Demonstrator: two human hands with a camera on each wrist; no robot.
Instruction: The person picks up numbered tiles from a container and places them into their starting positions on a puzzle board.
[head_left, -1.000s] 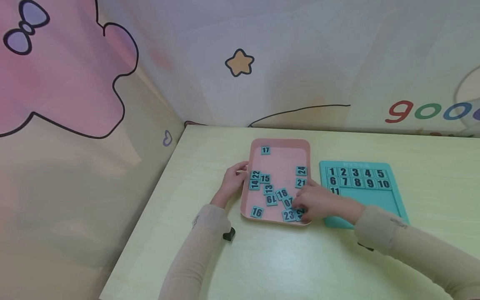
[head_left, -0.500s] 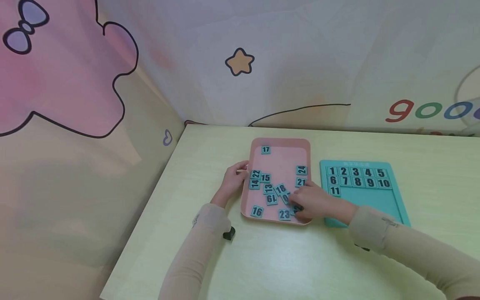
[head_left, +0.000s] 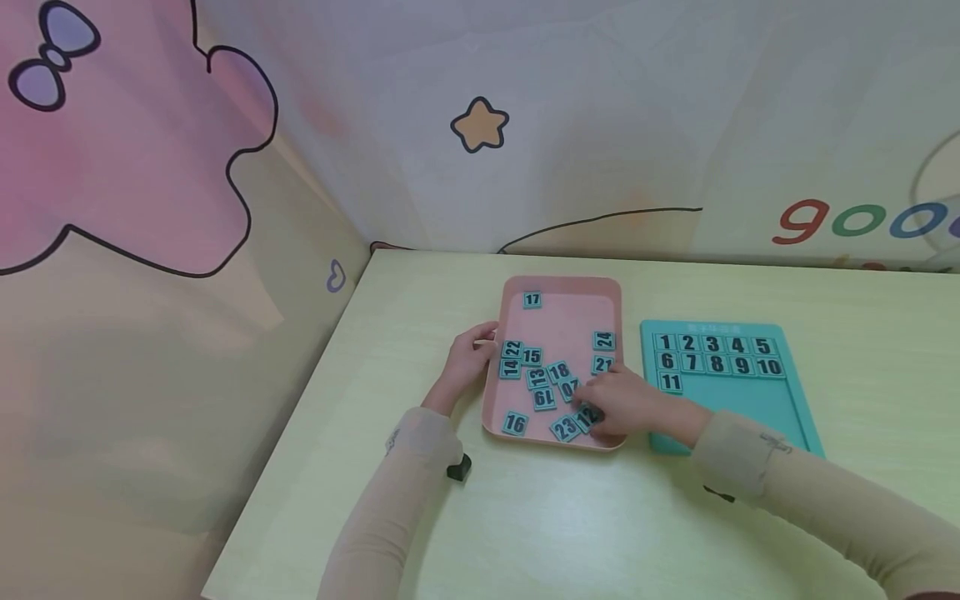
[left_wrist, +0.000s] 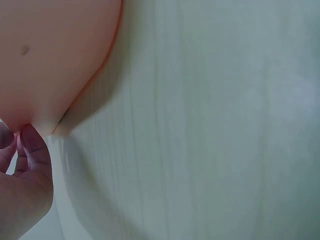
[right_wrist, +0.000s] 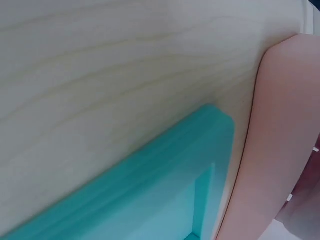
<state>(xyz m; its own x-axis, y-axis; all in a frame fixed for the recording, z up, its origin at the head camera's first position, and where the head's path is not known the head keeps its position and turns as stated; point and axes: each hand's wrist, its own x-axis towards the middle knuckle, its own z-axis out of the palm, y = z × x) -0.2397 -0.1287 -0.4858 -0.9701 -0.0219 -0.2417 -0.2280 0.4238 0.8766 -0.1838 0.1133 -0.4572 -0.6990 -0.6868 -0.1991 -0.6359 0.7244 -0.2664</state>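
A pink tray (head_left: 558, 317) holds several loose teal number tiles. My left hand (head_left: 467, 360) pinches the tray's left rim between thumb and fingers; the left wrist view shows these fingers (left_wrist: 35, 150) at the tray's edge. Over the tray's lower right part, my right hand (head_left: 621, 402) has its thumb and fingertips at the number 12 tile (head_left: 587, 418), partly covering it. The 23 tile (head_left: 565, 428) lies tilted against its left side. Just above are the 20 tile (head_left: 568, 389) and the 18 tile (head_left: 558, 372). In the right wrist view, the tray wall mostly hides this hand.
Right of the tray lies a teal board (head_left: 735, 408) with tiles 1 to 11 in its upper rows; my right forearm crosses its lower left corner. Tile 17 (head_left: 532, 300) sits at the tray's far end and tile 16 (head_left: 514, 423) near its front left. A wall stands behind the table.
My right hand has shifted slightly left with the 12 tile, and the 23 tile has slid left and turned. Tiles 18 and 20 have moved up and left. The left hand stays put.
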